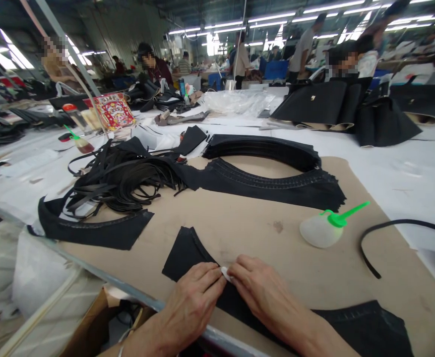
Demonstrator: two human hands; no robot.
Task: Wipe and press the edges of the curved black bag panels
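A curved black panel of leather or fabric (185, 253) lies on the brown board along the near edge of the table. Over its inner edge, my left hand (200, 285) has its fingers closed together, pressing on the panel. My right hand (264, 285) is closed too, its fingertips meeting the left ones. Between them shows a small white piece (225, 273), perhaps folded cloth or paper, which the right fingertips pinch. The right end of the panel (369, 322) comes out beyond my right forearm. My hands hide the panel's middle.
A squeeze bottle with a green spout (321, 230) lies to the right, near a black strip (368, 258). Black strips (128, 173) are heaped at left. More curved panels (277, 183) lie behind. Black bag parts (317, 104) stand farther back. The table's metal edge (135, 292) runs in front.
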